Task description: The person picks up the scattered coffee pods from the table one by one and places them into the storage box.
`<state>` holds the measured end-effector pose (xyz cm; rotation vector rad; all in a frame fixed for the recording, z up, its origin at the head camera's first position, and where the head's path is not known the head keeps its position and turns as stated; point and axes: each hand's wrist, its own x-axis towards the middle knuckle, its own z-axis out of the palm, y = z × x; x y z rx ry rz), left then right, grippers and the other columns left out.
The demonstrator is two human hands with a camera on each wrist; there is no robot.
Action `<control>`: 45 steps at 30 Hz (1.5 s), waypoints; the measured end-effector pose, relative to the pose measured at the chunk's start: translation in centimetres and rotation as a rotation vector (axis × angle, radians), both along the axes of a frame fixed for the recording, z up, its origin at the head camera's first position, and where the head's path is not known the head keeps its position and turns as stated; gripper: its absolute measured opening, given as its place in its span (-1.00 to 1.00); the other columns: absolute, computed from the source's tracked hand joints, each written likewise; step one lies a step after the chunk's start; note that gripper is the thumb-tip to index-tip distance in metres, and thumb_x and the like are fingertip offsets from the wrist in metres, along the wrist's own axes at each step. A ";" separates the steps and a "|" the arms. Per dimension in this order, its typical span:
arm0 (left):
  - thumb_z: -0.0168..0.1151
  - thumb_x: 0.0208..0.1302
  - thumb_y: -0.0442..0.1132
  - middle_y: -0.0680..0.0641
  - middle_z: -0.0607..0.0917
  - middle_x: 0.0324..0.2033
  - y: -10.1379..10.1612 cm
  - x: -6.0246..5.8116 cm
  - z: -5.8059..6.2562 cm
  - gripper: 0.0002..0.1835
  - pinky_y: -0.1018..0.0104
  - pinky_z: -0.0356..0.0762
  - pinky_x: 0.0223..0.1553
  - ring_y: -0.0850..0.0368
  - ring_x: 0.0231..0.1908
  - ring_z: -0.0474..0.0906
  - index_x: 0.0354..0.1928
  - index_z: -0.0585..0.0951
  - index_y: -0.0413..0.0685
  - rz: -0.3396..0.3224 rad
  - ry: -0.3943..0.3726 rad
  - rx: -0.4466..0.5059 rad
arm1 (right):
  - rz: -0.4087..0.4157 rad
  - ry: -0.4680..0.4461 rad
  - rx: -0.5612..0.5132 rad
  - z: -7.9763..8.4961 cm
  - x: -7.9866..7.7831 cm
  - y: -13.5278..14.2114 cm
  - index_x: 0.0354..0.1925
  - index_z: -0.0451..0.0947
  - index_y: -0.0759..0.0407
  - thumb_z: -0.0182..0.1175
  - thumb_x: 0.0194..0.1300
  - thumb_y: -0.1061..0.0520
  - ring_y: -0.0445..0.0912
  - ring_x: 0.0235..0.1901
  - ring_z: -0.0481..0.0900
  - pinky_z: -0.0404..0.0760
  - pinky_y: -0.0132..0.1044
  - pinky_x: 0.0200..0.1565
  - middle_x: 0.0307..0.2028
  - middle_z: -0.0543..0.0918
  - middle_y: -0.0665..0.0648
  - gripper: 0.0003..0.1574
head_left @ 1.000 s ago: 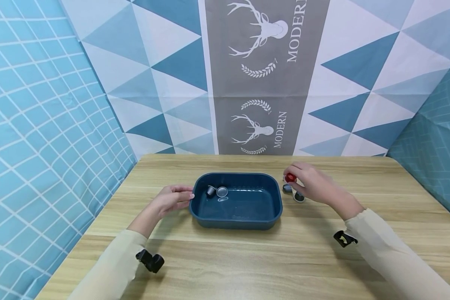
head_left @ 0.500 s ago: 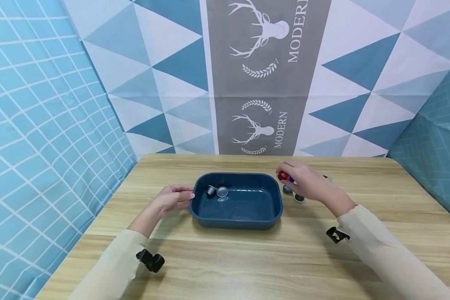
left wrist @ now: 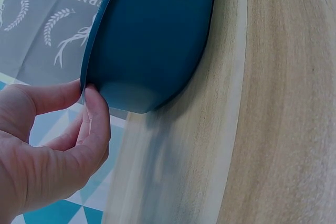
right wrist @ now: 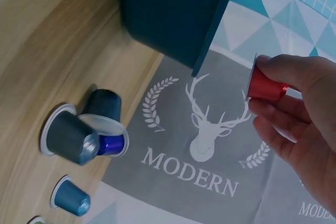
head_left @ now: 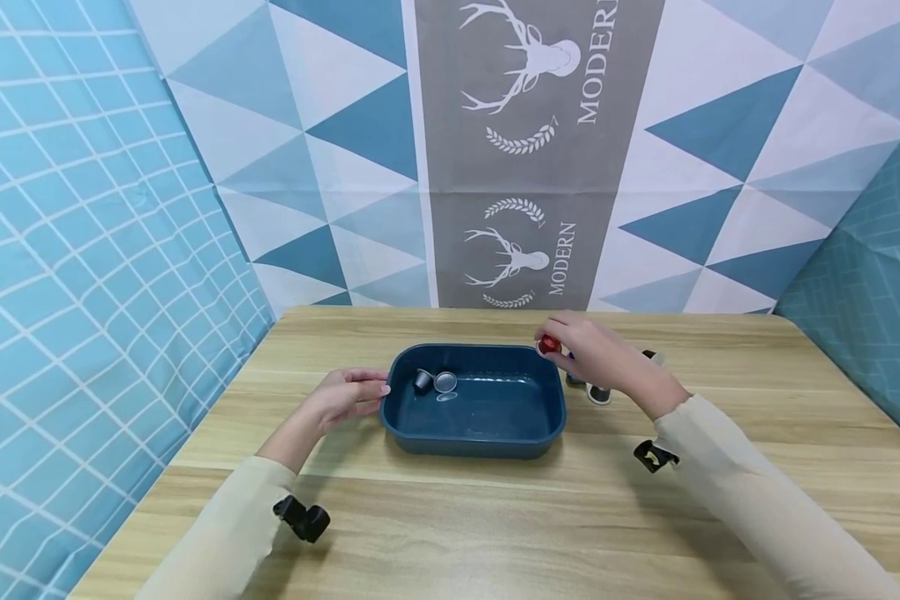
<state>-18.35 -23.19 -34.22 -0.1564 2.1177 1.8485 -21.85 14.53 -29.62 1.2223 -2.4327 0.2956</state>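
Observation:
A red coffee capsule point(head_left: 548, 344) is pinched between the thumb and fingers of my right hand point(head_left: 592, 354), by the far right corner of a dark blue plastic tub point(head_left: 468, 447). In the right wrist view the red capsule point(right wrist: 266, 83) lies sideways in the grip, apart from the tub. My left hand point(head_left: 345, 395) stays at the tub's left end. The left wrist view has its thumb and finger pinching the tub's rim point(left wrist: 90, 59). Inside the tub, at its left, lie a dark capsule point(head_left: 422, 382) and one with a silvery lid point(head_left: 446, 382).
Right of the tub, several capsules lie on the wooden table point(head_left: 450, 525): a dark one point(right wrist: 71, 136), a dark teal one point(right wrist: 103, 103), a violet-blue one point(right wrist: 111, 145) and a light blue one point(right wrist: 72, 196). A patterned cloth point(head_left: 510, 167) hangs behind the table.
My right hand has moved left with the red capsule, from over the loose capsules to the tub's far right corner. My left hand and the tub have stayed put.

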 end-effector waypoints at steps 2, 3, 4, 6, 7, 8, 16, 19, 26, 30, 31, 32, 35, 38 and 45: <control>0.19 0.30 -0.35 0.01 0.62 -0.20 0.0 -0.1 0.0 -0.50 0.48 0.66 -0.15 0.33 -0.28 0.60 0.23 0.37 -0.41 0.002 0.001 0.004 | -0.010 -0.030 0.008 0.1 0.0 -0.3 -0.17 0.59 0.23 0.43 0.06 0.25 -0.05 -0.23 0.60 0.71 -0.21 -0.16 -0.24 0.64 0.14 -0.67; 0.19 0.30 -0.35 0.01 0.62 -0.20 -0.1 -0.1 -0.1 -0.50 0.48 0.65 -0.15 0.33 -0.28 0.60 0.23 0.37 -0.42 0.001 0.002 0.004 | -0.015 -0.045 0.015 0.2 0.1 -0.5 -0.16 0.59 0.22 0.43 0.06 0.25 -0.05 -0.22 0.60 0.71 -0.21 -0.15 -0.23 0.64 0.14 -0.67; 0.19 0.31 -0.35 0.01 0.62 -0.19 -0.1 -0.1 -0.1 -0.50 0.48 0.65 -0.15 0.34 -0.28 0.60 0.24 0.37 -0.42 -0.002 0.002 0.001 | -0.019 -0.061 0.022 0.2 0.1 -0.6 -0.16 0.59 0.22 0.43 0.06 0.24 -0.05 -0.21 0.61 0.71 -0.21 -0.14 -0.22 0.64 0.13 -0.67; 0.18 0.31 -0.35 0.00 0.62 -0.18 -0.1 -0.1 -0.1 -0.50 0.48 0.66 -0.15 0.34 -0.28 0.60 0.24 0.36 -0.42 -0.006 0.002 0.001 | -0.025 -0.090 0.033 0.3 0.1 -1.0 -0.15 0.60 0.20 0.42 0.08 0.24 -0.06 -0.20 0.61 0.71 -0.21 -0.13 -0.22 0.63 0.12 -0.68; 0.18 0.31 -0.35 0.00 0.62 -0.18 -0.2 -0.1 -0.1 -0.50 0.48 0.65 -0.15 0.34 -0.28 0.60 0.24 0.36 -0.42 -0.006 0.001 0.000 | -0.025 -0.102 0.039 0.4 0.1 -1.1 -0.16 0.60 0.19 0.41 0.09 0.24 -0.07 -0.20 0.60 0.71 -0.22 -0.14 -0.22 0.63 0.12 -0.69; 0.18 0.31 -0.35 -0.01 0.62 -0.17 -0.2 -0.1 -0.1 -0.50 0.48 0.65 -0.15 0.34 -0.27 0.60 0.24 0.36 -0.42 -0.006 0.001 -0.002 | -0.022 -0.112 0.046 0.5 0.1 -1.3 -0.17 0.60 0.18 0.40 0.10 0.24 -0.08 -0.21 0.60 0.70 -0.24 -0.14 -0.23 0.63 0.11 -0.71; 0.19 0.31 -0.32 -0.05 0.61 -0.08 -0.1 -0.3 -0.2 -0.48 0.48 0.65 -0.12 0.34 -0.24 0.60 0.26 0.36 -0.39 -0.004 -0.002 -0.006 | 0.011 -0.157 0.085 1.5 -0.5 -2.3 -0.24 0.60 0.20 0.37 0.11 0.29 -0.11 -0.30 0.53 0.65 -0.28 -0.21 -0.30 0.60 0.09 -0.79; 0.18 0.31 -0.33 -0.04 0.60 -0.09 -0.1 -0.4 -0.3 -0.48 0.49 0.64 -0.13 0.34 -0.24 0.60 0.26 0.36 -0.39 -0.002 0.001 0.003 | 0.010 -0.182 0.110 1.9 -0.6 -2.7 -0.22 0.61 0.20 0.37 0.11 0.28 -0.09 -0.28 0.55 0.66 -0.25 -0.17 -0.28 0.62 0.11 -0.79; 0.19 0.30 -0.33 0.00 0.60 -0.11 -0.3 -0.5 -0.1 -0.47 0.49 0.64 -0.11 0.35 -0.24 0.60 0.27 0.36 -0.38 -0.004 -0.007 0.009 | 0.002 -0.242 0.160 2.3 -0.9 -3.7 -0.18 0.62 0.20 0.35 0.15 0.25 -0.08 -0.25 0.60 0.70 -0.22 -0.11 -0.22 0.66 0.13 -0.78; 0.20 0.30 -0.33 0.00 0.60 -0.12 -0.4 -0.4 -0.3 -0.47 0.47 0.65 -0.11 0.35 -0.24 0.60 0.27 0.36 -0.37 -0.003 -0.013 0.005 | 0.006 -0.276 0.175 2.6 -1.0 -4.3 -0.18 0.62 0.19 0.33 0.18 0.25 -0.09 -0.25 0.58 0.69 -0.23 -0.11 -0.22 0.66 0.12 -0.80; 0.20 0.30 -0.33 0.00 0.61 -0.13 -0.4 -0.5 -0.2 -0.47 0.48 0.65 -0.11 0.35 -0.25 0.60 0.26 0.37 -0.37 -0.003 -0.013 0.004 | 0.006 -0.284 0.179 2.7 -1.0 -4.5 -0.19 0.62 0.19 0.33 0.18 0.24 -0.10 -0.26 0.57 0.69 -0.23 -0.12 -0.23 0.65 0.12 -0.81; 0.20 0.30 -0.33 0.01 0.61 -0.14 -0.4 -0.5 -0.2 -0.47 0.48 0.65 -0.12 0.36 -0.26 0.61 0.26 0.37 -0.37 -0.004 -0.013 0.003 | 0.005 -0.290 0.185 2.8 -1.0 -4.6 -0.19 0.62 0.19 0.33 0.19 0.24 -0.10 -0.26 0.56 0.68 -0.24 -0.12 -0.23 0.65 0.11 -0.82; 0.20 0.30 -0.35 0.05 0.62 -0.20 -0.3 -0.4 -0.2 -0.48 0.49 0.65 -0.15 0.36 -0.28 0.61 0.26 0.36 -0.39 -0.004 -0.012 0.012 | 0.000 -0.313 0.200 3.0 -1.1 -5.0 -0.21 0.61 0.18 0.33 0.19 0.23 -0.10 -0.27 0.54 0.68 -0.25 -0.14 -0.25 0.64 0.11 -0.83; 0.19 0.30 -0.36 0.06 0.62 -0.23 -0.3 -0.3 -0.2 -0.49 0.50 0.65 -0.17 0.36 -0.29 0.61 0.25 0.36 -0.41 -0.004 -0.009 0.020 | -0.005 -0.327 0.217 3.1 -1.2 -5.3 -0.20 0.61 0.16 0.32 0.19 0.23 -0.09 -0.26 0.54 0.68 -0.26 -0.13 -0.23 0.65 0.11 -0.83; 0.19 0.29 -0.36 0.00 0.62 -0.17 -0.3 -0.2 -0.1 -0.49 0.50 0.65 -0.17 0.34 -0.27 0.61 0.24 0.37 -0.41 0.003 -0.007 0.024 | -0.013 -0.365 0.231 3.1 -1.4 -6.2 -0.17 0.61 0.14 0.31 0.21 0.21 -0.08 -0.23 0.55 0.68 -0.26 -0.10 -0.20 0.66 0.11 -0.82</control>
